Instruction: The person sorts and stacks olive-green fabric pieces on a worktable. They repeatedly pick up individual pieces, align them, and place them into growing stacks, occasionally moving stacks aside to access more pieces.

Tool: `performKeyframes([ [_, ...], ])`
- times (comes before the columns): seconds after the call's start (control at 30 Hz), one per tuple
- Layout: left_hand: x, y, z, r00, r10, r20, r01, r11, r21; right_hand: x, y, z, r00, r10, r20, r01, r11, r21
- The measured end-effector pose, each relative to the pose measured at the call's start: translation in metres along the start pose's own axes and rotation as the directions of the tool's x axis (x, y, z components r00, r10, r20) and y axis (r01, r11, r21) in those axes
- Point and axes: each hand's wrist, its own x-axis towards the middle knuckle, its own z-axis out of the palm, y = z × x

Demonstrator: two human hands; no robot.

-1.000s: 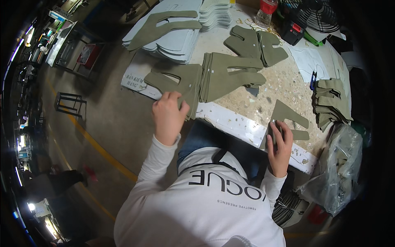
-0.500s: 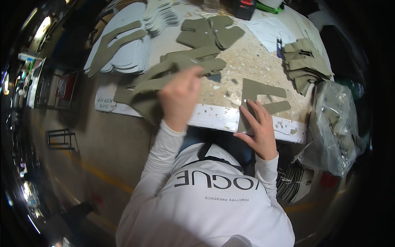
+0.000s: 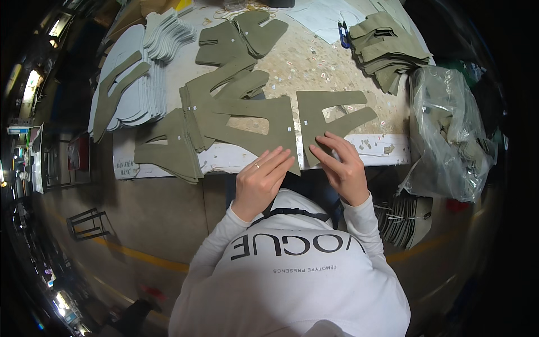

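Note:
Two olive cut fabric pieces lie side by side at the near edge of the table, each with two prongs and a small white sticker. On the lower part of the left-hand fabric piece [image 3: 279,115] rests my left hand [image 3: 263,178], fingers stretched out together, a ring on one. My right hand [image 3: 341,167] has its fingertips on the lower part of the right-hand fabric piece [image 3: 310,109], fingers spread. A narrow gap separates the two pieces. The left one's prongs overlap a stack of similar olive pieces [image 3: 193,101].
More olive pieces [image 3: 244,36] lie at the back, and others [image 3: 165,140] at the near left. Pale stacked pieces [image 3: 132,84] stand far left. On the right are a bundle of olive fabric [image 3: 387,48], blue snips [image 3: 343,35] and a clear plastic bag [image 3: 449,135] hanging beside the table [image 3: 314,73].
My left hand has come down and right from above the stacked pieces. A second olive piece now lies beside the one under my right hand. The whole view has shifted.

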Motion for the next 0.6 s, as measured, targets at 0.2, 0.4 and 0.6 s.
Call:
performKeyframes([
  [0.2,-0.001,0.003,0.008,0.999,0.038,0.01,-0.038,0.999,0.033,-0.009,-0.003,0.003,0.999,-0.03,0.013,0.03,1.0,-0.004],
  [0.4,0.0,-0.005,0.001,0.991,0.101,0.093,-0.1,0.995,-0.021,-0.009,-0.01,-0.002,0.998,-0.016,0.064,0.015,1.0,0.018],
  [0.6,-0.001,-0.005,-0.001,0.994,0.059,0.089,-0.05,0.994,-0.098,-0.003,-0.013,-0.004,0.996,-0.035,0.084,0.033,0.999,0.03],
])
